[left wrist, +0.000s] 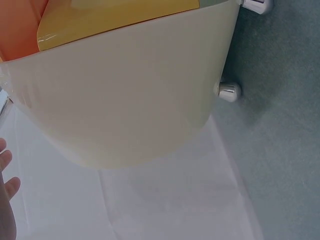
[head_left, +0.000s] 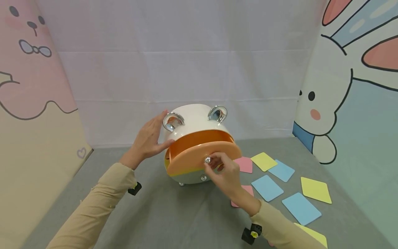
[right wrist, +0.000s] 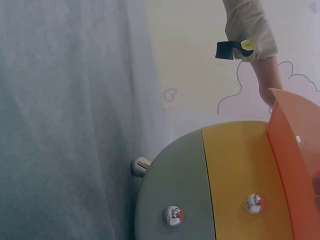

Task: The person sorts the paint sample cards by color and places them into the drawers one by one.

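Note:
A small rounded drawer cabinet point(head_left: 194, 116) with a white shell point(left wrist: 130, 95) and two silver ear-like rings stands on short silver legs. Its top orange drawer point(head_left: 192, 157) is pulled partway out. Thumb and fingers of my right hand point(head_left: 227, 174) pinch the round silver knob point(head_left: 207, 160) on that drawer's front. My left hand point(head_left: 149, 136) rests against the cabinet's upper left side, fingers extended, thumb near the drawer opening. Below the orange drawer, the right wrist view shows a yellow drawer front point(right wrist: 235, 175) and a grey-green one point(right wrist: 177, 190), each with a silver knob.
Pink, yellow point(head_left: 316, 190) and blue point(head_left: 301, 208) square cards lie scattered on the grey cloth point(head_left: 174, 221) right of the cabinet. A white cloth backdrop point(head_left: 186, 69) hangs behind, with cartoon-printed panels on both sides.

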`<state>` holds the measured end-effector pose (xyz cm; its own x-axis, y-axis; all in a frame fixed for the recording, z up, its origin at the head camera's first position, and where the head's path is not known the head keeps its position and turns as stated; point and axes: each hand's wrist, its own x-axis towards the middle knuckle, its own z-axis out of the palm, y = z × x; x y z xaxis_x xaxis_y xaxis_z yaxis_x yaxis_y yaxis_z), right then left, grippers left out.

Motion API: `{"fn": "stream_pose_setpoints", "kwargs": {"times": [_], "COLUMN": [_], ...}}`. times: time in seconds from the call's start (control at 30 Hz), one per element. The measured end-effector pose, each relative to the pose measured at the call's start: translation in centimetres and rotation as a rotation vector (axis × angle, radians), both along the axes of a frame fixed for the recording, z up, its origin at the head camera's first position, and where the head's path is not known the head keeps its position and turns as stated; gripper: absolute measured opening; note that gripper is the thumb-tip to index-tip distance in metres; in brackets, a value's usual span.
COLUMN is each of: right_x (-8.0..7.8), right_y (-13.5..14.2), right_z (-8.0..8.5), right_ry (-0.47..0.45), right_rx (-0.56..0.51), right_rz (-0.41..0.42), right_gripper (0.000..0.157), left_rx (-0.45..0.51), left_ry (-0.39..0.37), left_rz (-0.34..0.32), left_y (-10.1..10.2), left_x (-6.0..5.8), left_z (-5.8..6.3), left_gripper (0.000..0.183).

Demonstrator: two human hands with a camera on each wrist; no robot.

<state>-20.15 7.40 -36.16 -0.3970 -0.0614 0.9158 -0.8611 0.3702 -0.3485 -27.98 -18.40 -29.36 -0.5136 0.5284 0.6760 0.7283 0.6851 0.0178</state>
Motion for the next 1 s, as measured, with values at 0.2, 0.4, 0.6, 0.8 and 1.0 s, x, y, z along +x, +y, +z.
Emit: {"fn": "stream_pose_setpoints", "kwargs": {"times": [0.2,0.4,0.6,0.8,1.0], "right_x": [1.1,1.9,2.2,2.1,2.2], "right_y": [0.2,0.3,0.3,0.4,0.8], "right_z": [-0.2,-0.2,-0.4,-0.6,-0.4], "right_ry": [0.034,0.057,0.069,0.059,0.012], "right_rx": [0.016,0.023,0.023,0.02,0.054], "right_rz": [0.022,0.01,0.021,0.03,0.046], "right_gripper": [0.027,0.028,0.028,0.027,0.028], "left_rx": [0.003,0.004,0.007,0.004,0.003], "left_ry": [0.015,0.012,0.022,0.02,0.022], "left_rz": [0.002,0.007,0.003,0.003,0.001], "left_y": [0.0,0.0,-0.1,-0.1,0.0], "left_x": [-0.1,-0.2,-0.2,-0.2,-0.1], "left_z": [-0.2,-0.2,-0.3,-0.4,-0.2], "left_gripper": [0.092,0.092,0.091,0.091,0.091]}}
